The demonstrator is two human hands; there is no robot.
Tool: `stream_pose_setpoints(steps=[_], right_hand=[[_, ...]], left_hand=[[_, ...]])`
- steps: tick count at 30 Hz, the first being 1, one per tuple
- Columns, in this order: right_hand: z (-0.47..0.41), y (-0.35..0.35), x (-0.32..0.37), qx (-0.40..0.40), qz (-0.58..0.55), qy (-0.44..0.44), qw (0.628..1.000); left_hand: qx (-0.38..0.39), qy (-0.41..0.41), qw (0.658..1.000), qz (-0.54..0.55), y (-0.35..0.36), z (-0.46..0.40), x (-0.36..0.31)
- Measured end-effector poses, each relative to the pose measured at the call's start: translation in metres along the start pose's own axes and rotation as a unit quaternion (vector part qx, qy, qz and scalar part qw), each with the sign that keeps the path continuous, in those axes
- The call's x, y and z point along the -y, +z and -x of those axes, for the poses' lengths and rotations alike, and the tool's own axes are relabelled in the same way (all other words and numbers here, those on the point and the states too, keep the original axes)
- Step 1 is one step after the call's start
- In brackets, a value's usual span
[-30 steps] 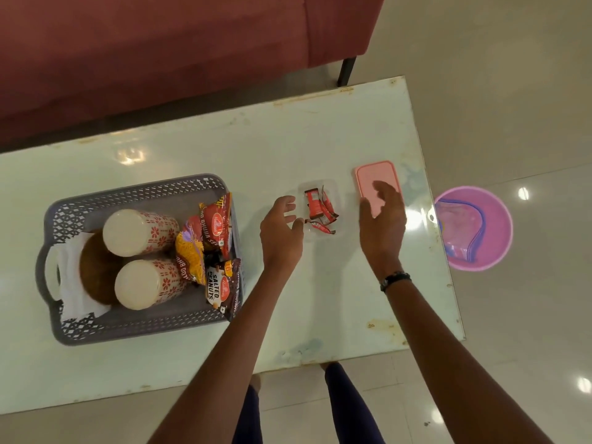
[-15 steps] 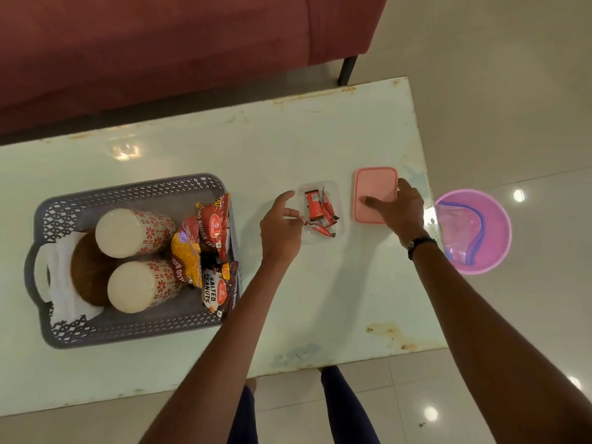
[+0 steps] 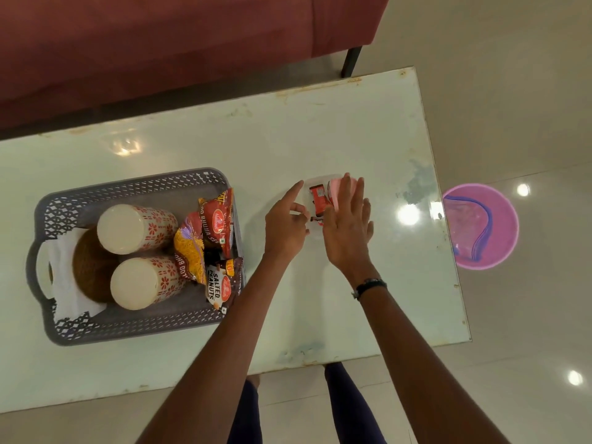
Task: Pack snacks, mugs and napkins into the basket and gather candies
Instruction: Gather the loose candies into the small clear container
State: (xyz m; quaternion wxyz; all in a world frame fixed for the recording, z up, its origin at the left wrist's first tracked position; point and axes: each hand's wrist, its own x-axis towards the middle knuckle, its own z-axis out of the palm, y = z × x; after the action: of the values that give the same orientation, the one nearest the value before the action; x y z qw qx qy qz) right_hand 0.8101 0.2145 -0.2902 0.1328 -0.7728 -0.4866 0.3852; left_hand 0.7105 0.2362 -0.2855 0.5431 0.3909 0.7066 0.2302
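A small clear container (image 3: 313,181) with red candies (image 3: 317,200) stands on the table right of the basket. My left hand (image 3: 286,224) pinches its left rim, index finger stretched out. My right hand (image 3: 349,229) holds a pink lid (image 3: 336,190) tilted over the container's right side, and my fingers hide most of the lid. The grey basket (image 3: 137,184) at the left holds two floral mugs (image 3: 134,229) lying on their sides, white napkins (image 3: 65,283) and snack packets (image 3: 211,238).
The pale glass table (image 3: 288,139) ends just right of my hands. A pink tub (image 3: 499,216) with a plastic bag in it sits on the floor beyond that edge. A red sofa (image 3: 160,43) runs along the far side.
My right hand lifted the pink lid off the table and carried it left, over the candy container. My left hand stayed at the container's rim.
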Motion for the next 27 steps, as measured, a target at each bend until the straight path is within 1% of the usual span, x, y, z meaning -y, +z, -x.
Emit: stream_pose_setpoints(steps=[2, 6, 9, 12, 18, 24, 27], right_hand=[[-0.002, 0.004, 0.003, -0.038, 0.049, -0.011, 0.998], [-0.005, 0.014, 0.006, -0.077, 0.143, -0.022, 0.987], [-0.006, 0.021, 0.007, -0.101, 0.193, -0.034, 0.975], [-0.003, 0.028, 0.01, -0.106, 0.226, -0.046, 0.967], [0.003, 0.035, 0.012, -0.089, 0.217, -0.038, 0.971], [0.004, 0.036, 0.012, -0.081, 0.175, -0.035, 0.981], [0.004, 0.035, 0.011, -0.073, 0.172, -0.044, 0.981]], left_hand=[[0.003, -0.004, 1.0, 0.009, 0.0, 0.0, 0.0], [0.012, -0.011, 1.0, 0.016, -0.002, -0.001, -0.002], [0.023, -0.013, 1.0, 0.014, -0.005, 0.0, -0.004], [0.024, 0.005, 0.999, -0.03, -0.008, 0.001, -0.006], [0.028, 0.006, 0.998, -0.056, -0.01, 0.001, -0.005], [0.025, -0.008, 0.999, -0.02, -0.011, 0.0, -0.006], [0.017, -0.012, 0.999, -0.026, -0.01, 0.0, -0.007]])
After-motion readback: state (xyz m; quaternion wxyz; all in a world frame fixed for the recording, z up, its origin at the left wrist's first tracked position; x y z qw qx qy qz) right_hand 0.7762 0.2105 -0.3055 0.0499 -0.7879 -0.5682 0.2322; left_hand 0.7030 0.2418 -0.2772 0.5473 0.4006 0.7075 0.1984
